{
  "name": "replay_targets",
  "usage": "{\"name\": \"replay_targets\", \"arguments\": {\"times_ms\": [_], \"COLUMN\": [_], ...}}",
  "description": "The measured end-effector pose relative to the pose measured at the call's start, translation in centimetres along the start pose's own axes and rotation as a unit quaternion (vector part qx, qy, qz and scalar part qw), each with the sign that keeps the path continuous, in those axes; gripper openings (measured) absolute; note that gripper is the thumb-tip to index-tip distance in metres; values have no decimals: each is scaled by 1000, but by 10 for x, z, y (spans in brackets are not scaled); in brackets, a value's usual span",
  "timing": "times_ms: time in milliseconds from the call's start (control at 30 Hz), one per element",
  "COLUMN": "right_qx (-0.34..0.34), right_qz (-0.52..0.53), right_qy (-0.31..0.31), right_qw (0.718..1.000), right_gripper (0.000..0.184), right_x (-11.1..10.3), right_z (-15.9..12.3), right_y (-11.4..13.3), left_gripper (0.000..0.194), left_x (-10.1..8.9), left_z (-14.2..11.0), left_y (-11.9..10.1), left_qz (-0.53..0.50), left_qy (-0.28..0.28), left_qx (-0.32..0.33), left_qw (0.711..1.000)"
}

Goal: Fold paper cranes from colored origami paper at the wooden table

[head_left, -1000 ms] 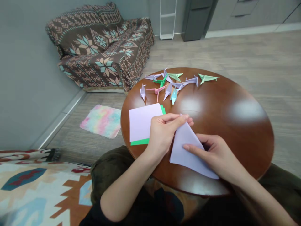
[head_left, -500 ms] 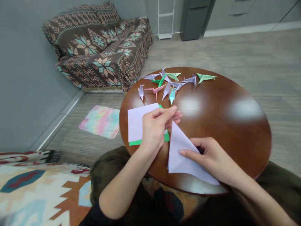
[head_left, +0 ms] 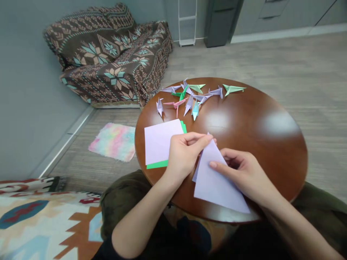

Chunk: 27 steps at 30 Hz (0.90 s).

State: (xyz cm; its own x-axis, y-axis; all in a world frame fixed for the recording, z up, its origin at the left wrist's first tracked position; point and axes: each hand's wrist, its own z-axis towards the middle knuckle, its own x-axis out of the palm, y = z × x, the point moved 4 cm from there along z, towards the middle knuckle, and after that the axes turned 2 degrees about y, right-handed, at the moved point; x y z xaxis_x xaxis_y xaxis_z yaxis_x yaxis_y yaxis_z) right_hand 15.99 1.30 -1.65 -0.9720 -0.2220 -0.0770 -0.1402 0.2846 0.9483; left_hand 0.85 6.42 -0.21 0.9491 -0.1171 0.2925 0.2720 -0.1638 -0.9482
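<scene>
A folded lilac sheet of origami paper [head_left: 217, 187] is held above the near part of the round wooden table [head_left: 260, 151]. My left hand [head_left: 187, 151] pinches its top corner between thumb and fingers. On its right side my right hand [head_left: 241, 171] grips it, thumb on the front face and fingers behind. The paper is roughly triangular, and a second layer shows behind its left edge. Beside my left hand lies a stack of square paper [head_left: 159, 141], lilac on top with green sheets sticking out underneath; my hand hides its right part.
Several folded paper cranes lie at the far side of the table, among them a pink crane [head_left: 176, 104], a light blue crane [head_left: 195, 110] and a pale green crane [head_left: 233, 89]. A patterned sofa [head_left: 116, 72] stands beyond, with a pastel rug [head_left: 114, 141] on the floor.
My left hand has moved right and down and now grips the paper's top corner, from which it was apart before. The paper's layers have spread at the left edge. The view has shifted slightly.
</scene>
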Motion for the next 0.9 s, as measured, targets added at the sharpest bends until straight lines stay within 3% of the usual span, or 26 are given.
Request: {"name": "replay_targets", "arguments": {"times_ms": [267, 600, 733, 900], "right_qx": [-57, -39, -21, -20], "right_qz": [-7, -13, 13, 38], "right_qy": [-49, 15, -7, -28], "right_qw": [997, 999, 1000, 999], "right_gripper": [39, 40, 37, 33], "right_x": [-4, 7, 2, -13], "right_z": [-2, -5, -4, -5], "right_y": [0, 6, 6, 9], "left_gripper": [17, 19, 27, 27], "left_x": [9, 6, 2, 6], "left_z": [-7, 1, 3, -3], "left_y": [1, 5, -3, -6], "left_qz": [20, -124, -72, 54], "left_qy": [1, -15, 4, 41], "left_qx": [11, -22, 14, 16], "left_qw": [1000, 992, 997, 998]}}
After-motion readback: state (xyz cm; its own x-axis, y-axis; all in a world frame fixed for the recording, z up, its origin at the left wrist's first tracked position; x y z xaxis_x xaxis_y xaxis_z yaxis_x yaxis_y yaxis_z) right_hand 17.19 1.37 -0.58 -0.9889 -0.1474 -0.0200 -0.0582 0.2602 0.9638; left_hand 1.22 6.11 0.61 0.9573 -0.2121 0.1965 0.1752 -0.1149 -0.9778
